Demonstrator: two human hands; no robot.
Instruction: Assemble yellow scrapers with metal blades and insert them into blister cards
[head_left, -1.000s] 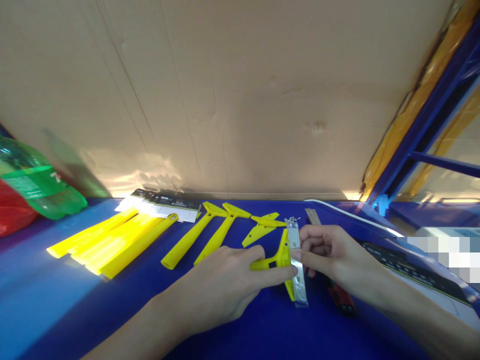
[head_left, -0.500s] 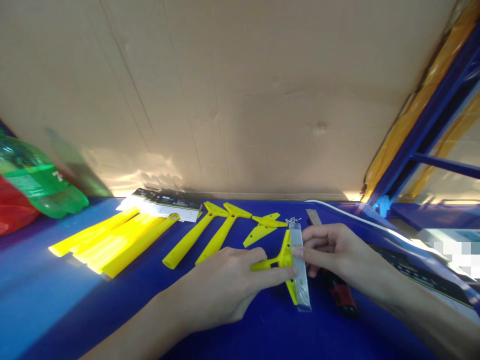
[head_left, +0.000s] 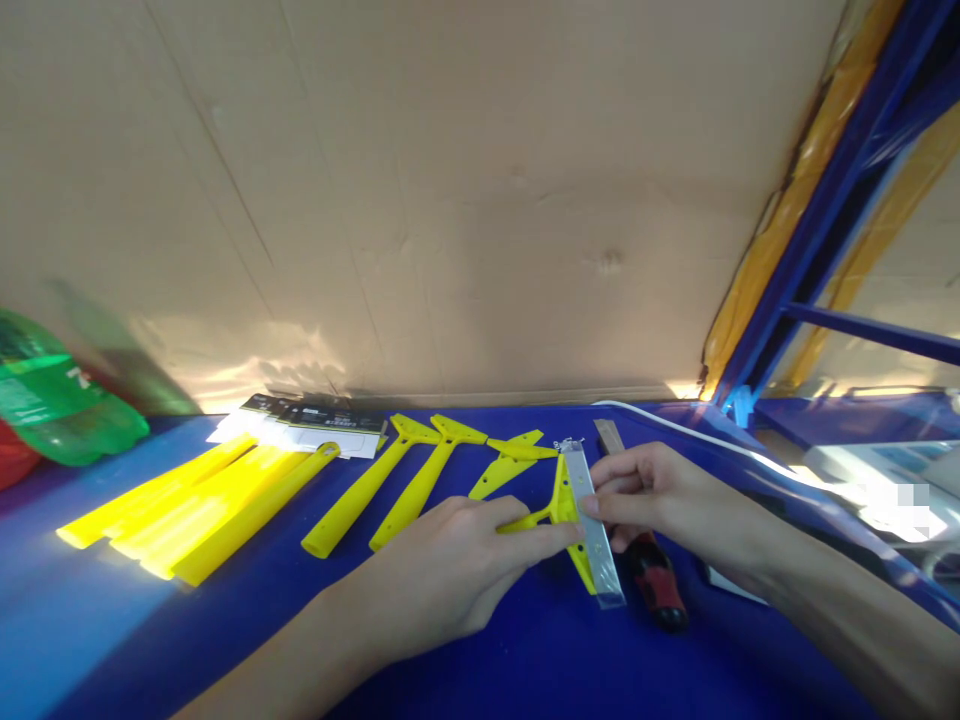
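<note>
My left hand (head_left: 465, 555) is closed round the handle of a yellow plastic scraper (head_left: 561, 505), its index finger stretched along the wide head. Between thumb and fingers, my right hand (head_left: 645, 495) pinches a flat metal blade (head_left: 592, 530) in clear plastic, laid against the edge of that head. Small screws (head_left: 568, 443) show at the blade's far end. Just beyond the head lie loose yellow head plates (head_left: 514, 462). Under my right hand, partly hidden, is a tool with a red and black grip (head_left: 660, 588); a metal strip (head_left: 609, 436) shows above the fingers.
Two yellow scraper handles with heads (head_left: 435, 480) lie left of my hands. Further left are several yellow tubes (head_left: 217, 500) and printed cards (head_left: 315, 425). A green bottle (head_left: 67, 400) stands at the far left. A white cable (head_left: 697, 440) crosses behind, near a blue metal frame (head_left: 795, 260).
My view has swung slightly right, so things sit further left in the picture. The blade and scraper head look a little more tilted; both hands keep their hold.
</note>
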